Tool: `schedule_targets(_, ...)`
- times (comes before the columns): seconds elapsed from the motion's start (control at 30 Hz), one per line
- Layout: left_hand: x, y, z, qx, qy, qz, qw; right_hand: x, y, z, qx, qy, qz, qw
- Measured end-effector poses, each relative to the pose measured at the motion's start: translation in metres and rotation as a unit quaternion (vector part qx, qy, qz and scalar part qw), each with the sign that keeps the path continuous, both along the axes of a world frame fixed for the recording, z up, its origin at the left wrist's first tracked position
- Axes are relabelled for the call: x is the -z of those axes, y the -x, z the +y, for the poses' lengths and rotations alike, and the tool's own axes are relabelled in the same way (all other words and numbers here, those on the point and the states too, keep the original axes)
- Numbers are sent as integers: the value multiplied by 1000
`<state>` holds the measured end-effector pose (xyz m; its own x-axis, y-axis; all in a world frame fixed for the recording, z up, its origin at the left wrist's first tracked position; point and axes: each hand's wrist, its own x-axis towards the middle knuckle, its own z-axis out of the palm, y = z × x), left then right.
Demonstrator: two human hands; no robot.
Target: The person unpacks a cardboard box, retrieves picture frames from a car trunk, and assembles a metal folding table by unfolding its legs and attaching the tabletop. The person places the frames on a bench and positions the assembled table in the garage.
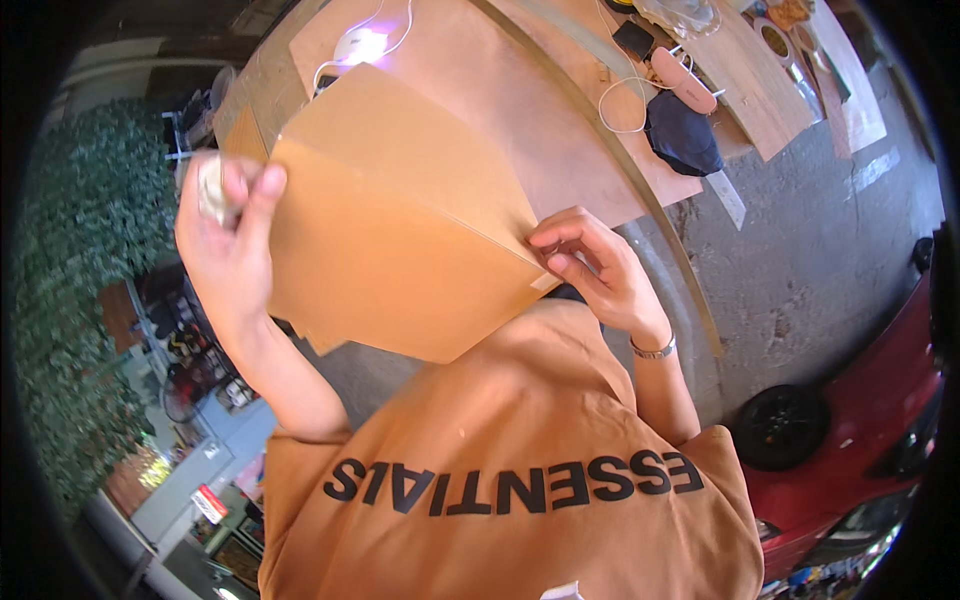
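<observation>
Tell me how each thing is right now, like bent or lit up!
Brown card: bent along a crease, held up
Left hand: curled, at the card's left edge
Right hand: curled, at the card's right edge
White light: lit
White cable: looped
Pink case: looks shut
Red car: looks parked

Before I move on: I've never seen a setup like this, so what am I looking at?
No machine here: just a person's left hand and right hand. The picture comes from a fisheye camera on the head, looking down, so straight edges bend. Both hands hold a brown card, the left at its left edge, the right at its right corner. A small white thing at the left fingers is too blurred to name. On the table lie a pink case and a glowing white device.
</observation>
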<state>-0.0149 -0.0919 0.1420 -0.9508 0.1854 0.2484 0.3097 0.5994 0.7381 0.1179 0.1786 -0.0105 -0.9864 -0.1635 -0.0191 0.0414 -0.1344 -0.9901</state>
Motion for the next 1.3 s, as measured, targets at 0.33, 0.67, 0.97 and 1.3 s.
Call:
schedule_targets(0.33, 9, 15, -40, 101, -85, -213, 968, -73, -50, -19, -88, -101, -16, 991)
schedule_targets(0.67, 36, 5, -54, 95, -118, -192, 970, -74, -66, -35, -45, -106, -74, 991)
schedule_targets(0.97, 27, 4, -46, 90, -183, -187, 961, -82, -76, -41, -4, -118, -83, 990)
schedule_targets(1.3, 12, -1, -35, 46, -79, -63, 994, -82, -81, -48, 24, -143, -57, 988)
